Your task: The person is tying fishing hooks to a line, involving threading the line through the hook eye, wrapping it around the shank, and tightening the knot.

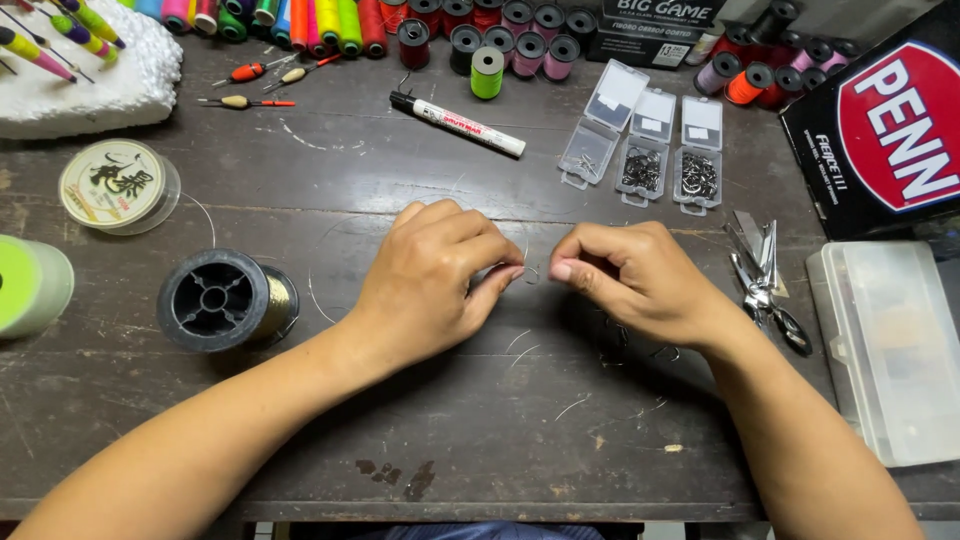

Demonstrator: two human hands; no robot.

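My left hand (435, 275) and my right hand (630, 275) meet over the middle of a dark wooden table (480, 440). Between their pinched fingertips sits a small metal fish hook (533, 273). A thin clear fishing line (320, 290) curves from the left hand toward a black spool of line (225, 298) at the left. Both hands have fingers closed; the left pinches the line by the hook, the right pinches the hook's other side. Several loose hooks (640, 350) lie under my right wrist.
Three small open plastic boxes of hooks (645, 150) sit behind the hands, with a white marker (460, 125). Thread spools (500, 40) line the far edge. Scissors (765, 285), a clear lidded box (890, 350) and a black carton (880, 130) stand right. A flat line spool (115, 185) lies left.
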